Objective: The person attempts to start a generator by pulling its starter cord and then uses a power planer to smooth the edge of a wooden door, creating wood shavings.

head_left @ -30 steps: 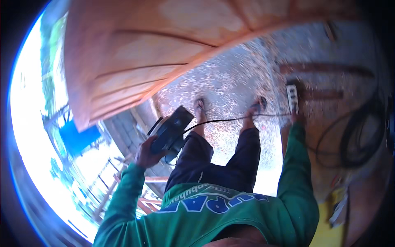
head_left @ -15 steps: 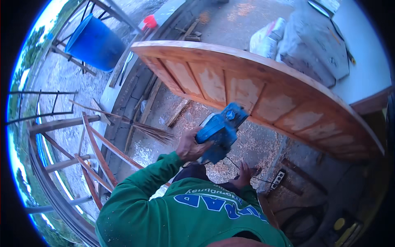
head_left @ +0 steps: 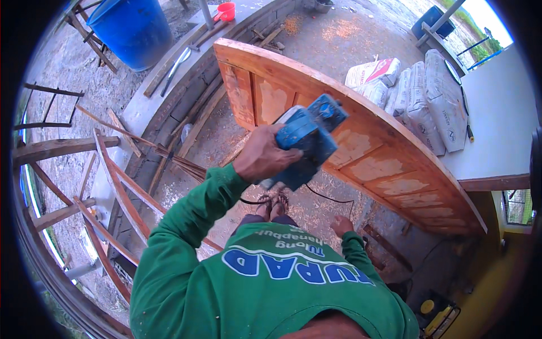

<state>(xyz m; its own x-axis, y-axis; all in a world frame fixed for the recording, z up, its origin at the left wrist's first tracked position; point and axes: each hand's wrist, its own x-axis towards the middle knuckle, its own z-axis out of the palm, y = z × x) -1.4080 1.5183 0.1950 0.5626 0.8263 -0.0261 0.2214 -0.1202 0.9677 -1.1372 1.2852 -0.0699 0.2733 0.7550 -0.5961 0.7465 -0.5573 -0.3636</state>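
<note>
My left hand [head_left: 264, 155] is wrapped round a blue electric planer [head_left: 307, 148], lifted in front of my body. Beyond it, a brown panelled wooden door [head_left: 271, 100] stands on its long edge, with pale patches on its panels. In this view the planer overlaps the door's face; whether they touch I cannot tell. A dark power cord [head_left: 330, 199] hangs from the tool and bends toward my right side. Low at my right, my right hand [head_left: 341, 225] appears closed on the cord, its fingers partly hidden.
Wood shavings cover the floor. Left are wooden frame pieces [head_left: 116, 175], a stick broom [head_left: 183, 165] and a low block wall [head_left: 161, 116]. Behind it stands a blue drum [head_left: 131, 34]; a red dipper [head_left: 226, 11] rests on the wall. Sacks [head_left: 443, 107] lie on a white-topped table [head_left: 497, 101].
My left hand has raised the planer up toward the door's face. My right hand has moved slightly right and up. The head view has turned, bringing my feet into sight.
</note>
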